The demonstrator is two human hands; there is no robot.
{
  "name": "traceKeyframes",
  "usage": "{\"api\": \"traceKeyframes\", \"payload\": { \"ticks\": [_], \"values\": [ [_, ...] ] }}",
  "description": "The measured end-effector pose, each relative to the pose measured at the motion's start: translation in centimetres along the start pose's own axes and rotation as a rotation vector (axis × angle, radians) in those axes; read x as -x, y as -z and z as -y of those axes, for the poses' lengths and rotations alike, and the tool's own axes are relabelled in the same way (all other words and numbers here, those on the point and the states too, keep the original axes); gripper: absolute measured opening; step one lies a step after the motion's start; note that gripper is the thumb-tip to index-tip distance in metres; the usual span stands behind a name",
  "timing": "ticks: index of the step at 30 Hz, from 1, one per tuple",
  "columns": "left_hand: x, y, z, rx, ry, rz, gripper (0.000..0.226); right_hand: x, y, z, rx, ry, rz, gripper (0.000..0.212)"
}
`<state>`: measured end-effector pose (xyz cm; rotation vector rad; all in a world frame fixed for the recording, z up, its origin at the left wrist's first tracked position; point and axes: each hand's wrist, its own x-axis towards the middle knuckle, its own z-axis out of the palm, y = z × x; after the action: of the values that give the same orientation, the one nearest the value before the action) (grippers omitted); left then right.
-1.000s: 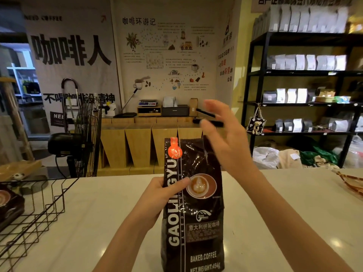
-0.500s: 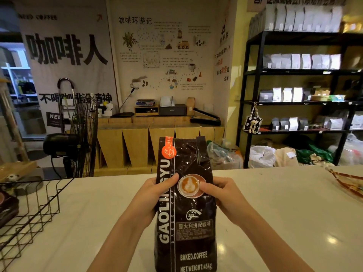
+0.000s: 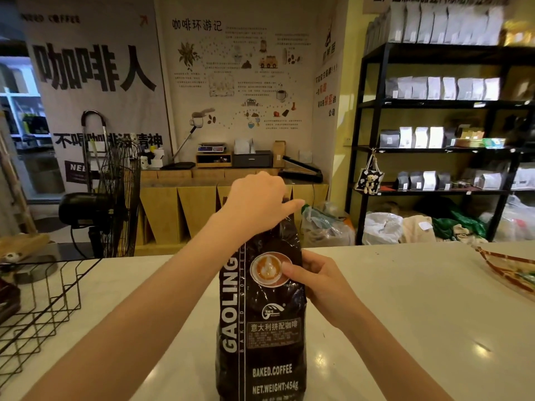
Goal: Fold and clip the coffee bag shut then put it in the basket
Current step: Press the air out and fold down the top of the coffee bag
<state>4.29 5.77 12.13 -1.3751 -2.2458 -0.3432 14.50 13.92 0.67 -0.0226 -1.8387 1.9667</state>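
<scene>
A tall black coffee bag (image 3: 260, 328) with white lettering stands upright on the white counter (image 3: 405, 299) in front of me. My left hand (image 3: 256, 202) covers and grips the bag's top edge, hiding the orange label there. My right hand (image 3: 315, 282) holds the bag's right side at mid height, thumb on the printed cup picture. A black wire basket (image 3: 43, 308) sits at the counter's left edge. No clip is visible.
A patterned packet (image 3: 509, 270) lies at the counter's far right. Beyond the counter stand a black floor fan (image 3: 113, 198), wooden cabinets and a black shelf rack (image 3: 445, 125) stocked with bags. A dark object sits inside the basket at far left.
My left hand rose from the bag's left side to its top edge. My right hand stays on the right side. One second ago the right hand was raised above the bag.
</scene>
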Motion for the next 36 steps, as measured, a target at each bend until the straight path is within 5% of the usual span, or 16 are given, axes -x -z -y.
{"api": "traceKeyframes", "payload": {
  "ticks": [4, 18, 26, 29, 32, 34, 36],
  "values": [
    [-0.9, -0.6, 0.8, 0.222, -0.064, 0.031, 0.035, 0.2, 0.0, 0.2, 0.015, -0.022, 0.019, 0.018],
    [-1.7, -2.0, 1.7, 0.307, -0.032, 0.231, 0.041, 0.6, 0.2, 0.4, 0.010, -0.046, 0.088, 0.022],
    [0.3, -0.3, 0.9, 0.104, -0.122, -0.080, 0.048, 0.8, 0.3, 0.5, -0.006, -0.067, 0.053, 0.022],
    [2.6, -0.6, 1.3, 0.270, -0.043, -0.251, 0.047, 0.7, 0.4, 0.5, -0.033, -0.088, -0.002, 0.024],
    [6.0, -2.6, 2.2, 0.573, 0.214, -0.366, 0.078, 0.7, 0.0, 0.4, -0.046, -0.083, -0.036, 0.027],
    [8.3, -4.0, 2.4, 0.928, 0.492, -0.219, 0.100, 0.7, -0.6, 0.4, -0.028, -0.080, -0.074, 0.031],
    [9.9, -5.2, 2.3, 1.330, 0.624, 0.032, 0.098, 0.7, -1.2, 0.2, -0.005, -0.076, -0.120, 0.033]
  ]
}}
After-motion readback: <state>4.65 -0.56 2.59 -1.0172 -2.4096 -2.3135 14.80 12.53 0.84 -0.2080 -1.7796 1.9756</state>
